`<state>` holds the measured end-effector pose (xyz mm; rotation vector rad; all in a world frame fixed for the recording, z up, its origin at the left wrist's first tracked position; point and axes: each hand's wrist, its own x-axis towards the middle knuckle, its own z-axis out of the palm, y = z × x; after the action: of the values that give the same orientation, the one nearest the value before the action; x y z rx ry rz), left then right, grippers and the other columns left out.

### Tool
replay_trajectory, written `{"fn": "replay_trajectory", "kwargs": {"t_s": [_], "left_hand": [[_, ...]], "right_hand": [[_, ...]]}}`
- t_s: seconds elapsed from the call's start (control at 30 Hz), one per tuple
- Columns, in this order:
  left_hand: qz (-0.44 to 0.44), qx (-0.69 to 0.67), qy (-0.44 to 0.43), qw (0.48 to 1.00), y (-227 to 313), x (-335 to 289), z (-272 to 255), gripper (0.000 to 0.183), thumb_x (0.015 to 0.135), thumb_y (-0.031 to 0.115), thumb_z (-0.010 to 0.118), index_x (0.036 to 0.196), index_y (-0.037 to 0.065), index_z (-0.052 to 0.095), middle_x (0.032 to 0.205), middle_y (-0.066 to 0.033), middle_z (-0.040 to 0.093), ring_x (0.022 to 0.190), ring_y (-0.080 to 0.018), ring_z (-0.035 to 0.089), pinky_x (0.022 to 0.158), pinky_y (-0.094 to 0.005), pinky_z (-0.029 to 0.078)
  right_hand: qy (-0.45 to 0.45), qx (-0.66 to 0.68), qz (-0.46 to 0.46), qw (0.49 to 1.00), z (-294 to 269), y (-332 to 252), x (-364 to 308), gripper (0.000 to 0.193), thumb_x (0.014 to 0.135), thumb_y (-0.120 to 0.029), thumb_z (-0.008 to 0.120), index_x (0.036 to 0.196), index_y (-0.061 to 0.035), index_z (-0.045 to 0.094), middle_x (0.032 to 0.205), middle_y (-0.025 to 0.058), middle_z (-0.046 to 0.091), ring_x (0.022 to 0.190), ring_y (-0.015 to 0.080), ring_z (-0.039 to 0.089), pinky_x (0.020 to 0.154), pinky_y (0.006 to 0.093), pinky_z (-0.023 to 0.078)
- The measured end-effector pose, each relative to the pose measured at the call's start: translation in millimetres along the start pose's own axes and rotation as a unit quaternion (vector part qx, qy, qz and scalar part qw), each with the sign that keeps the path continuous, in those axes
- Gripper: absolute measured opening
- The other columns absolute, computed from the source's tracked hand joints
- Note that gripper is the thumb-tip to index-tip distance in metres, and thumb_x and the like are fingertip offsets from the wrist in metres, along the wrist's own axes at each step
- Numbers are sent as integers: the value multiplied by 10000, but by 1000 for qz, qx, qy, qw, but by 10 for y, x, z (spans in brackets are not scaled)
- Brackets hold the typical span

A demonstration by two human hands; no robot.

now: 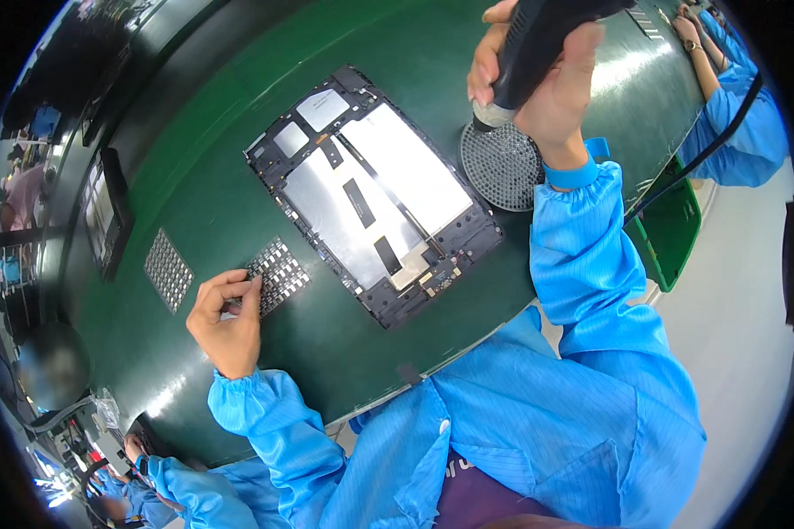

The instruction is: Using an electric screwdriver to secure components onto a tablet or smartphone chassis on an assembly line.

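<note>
My right hand (560, 97) is wrapped round a black electric screwdriver (538, 44), held nose down over a round tray (501, 167) pitted with many small holes. Part of that tray is hidden by the tool and hand. Left of it, on the green table, lies an opened tablet (362, 194) with its silvery inside, dark strips and black frame facing up. My left hand (229, 322) is closed in a pinch at the edge of a sheet of small dark and silvery pieces (282, 275). Whatever sits between those fingertips is hidden.
A second sheet of small pieces (168, 271) lies farther left, near a dark framed panel (104, 212). A green bin (670, 234) stands beyond the table's right edge, with a black cable (719, 141) crossing above it. Co-workers' blue sleeves (745, 115) show at right and lower left.
</note>
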<state>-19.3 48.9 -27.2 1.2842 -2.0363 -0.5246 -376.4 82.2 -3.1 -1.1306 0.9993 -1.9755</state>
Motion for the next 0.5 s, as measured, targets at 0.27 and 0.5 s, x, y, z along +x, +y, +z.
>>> {"fn": "replay_trajectory", "kwargs": {"t_s": [0.27,0.5], "left_hand": [[-70,-63,-22,995,-31,-30,197,73,718,-10,723,756,-6,661,726,-47,637,579,-55,515,494,-185,394],[-47,-70,0,996,-8,9,239,85,719,-9,723,786,-12,672,707,-44,626,582,-57,506,484,-189,383]], "right_hand": [[-154,119,-101,976,-109,61,16,775,817,-730,318,1012,-1,494,613,95,549,482,172,554,453,272,462],[-302,209,-244,897,-290,336,272,824,803,-755,288,1024,12,494,607,98,552,471,180,551,443,279,460]]}}
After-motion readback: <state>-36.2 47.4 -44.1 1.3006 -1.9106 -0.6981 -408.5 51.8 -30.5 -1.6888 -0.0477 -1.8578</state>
